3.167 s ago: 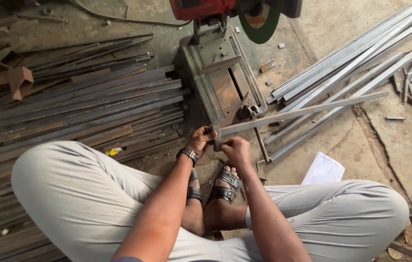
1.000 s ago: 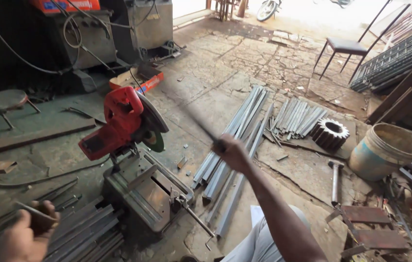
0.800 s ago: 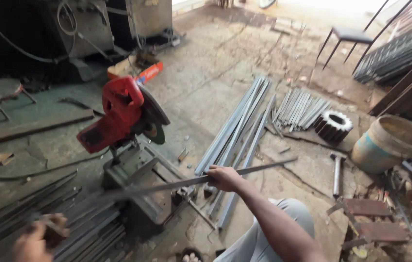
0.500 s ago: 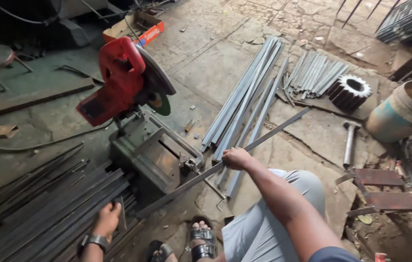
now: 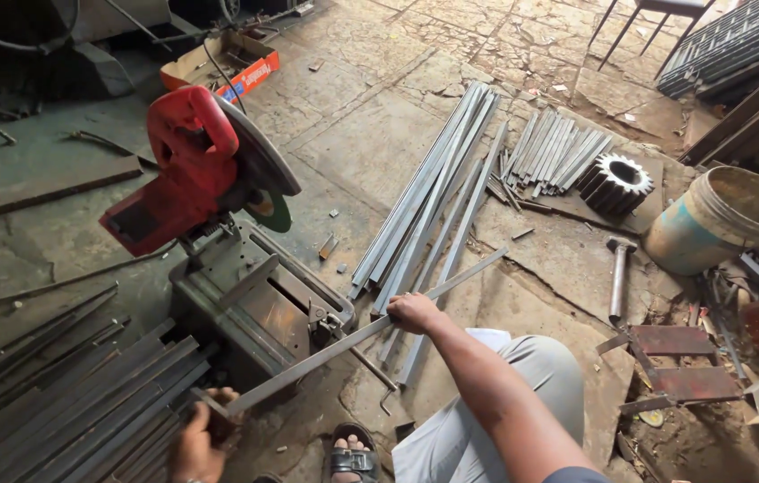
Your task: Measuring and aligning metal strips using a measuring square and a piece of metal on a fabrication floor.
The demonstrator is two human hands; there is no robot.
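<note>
head view, looking down at a workshop floor. long grey steel flat bar (image 5: 371, 333) runs diagonally from lower left to centre right of the frame, passing over the base of the red chop saw with a grey metal base (image 5: 219, 233).

right hand (image 5: 413, 311) is wrapped around the bar near its middle, grip closed on it, arm coming in from the lower right. left hand (image 5: 196, 438) at the bottom left holds the bar's lower end, fingers curled round it; grip closed, though the exact finger hold is partly hidden.

saw head is tilted up, round cutting disc (image 5: 259, 170) clear of the bar. bar lies just beside the saw's vise, touching or not i cannot tell.

left of the saw: stack of dark steel strips (image 5: 58, 402) on the floor. centre top: bundle of long grey angle sections (image 5: 433, 188), with a pile of shorter cut pieces (image 5: 554, 148) to its right. right of that a black toothed gear wheel (image 5: 616, 183), a dirty white plastic bucket (image 5: 724, 219) and a hammer with a metal handle (image 5: 618, 277) lying on the concrete. sandalled foot (image 5: 353, 456) at bottom centre, grey trouser leg (image 5: 487, 402) beside it.
</note>
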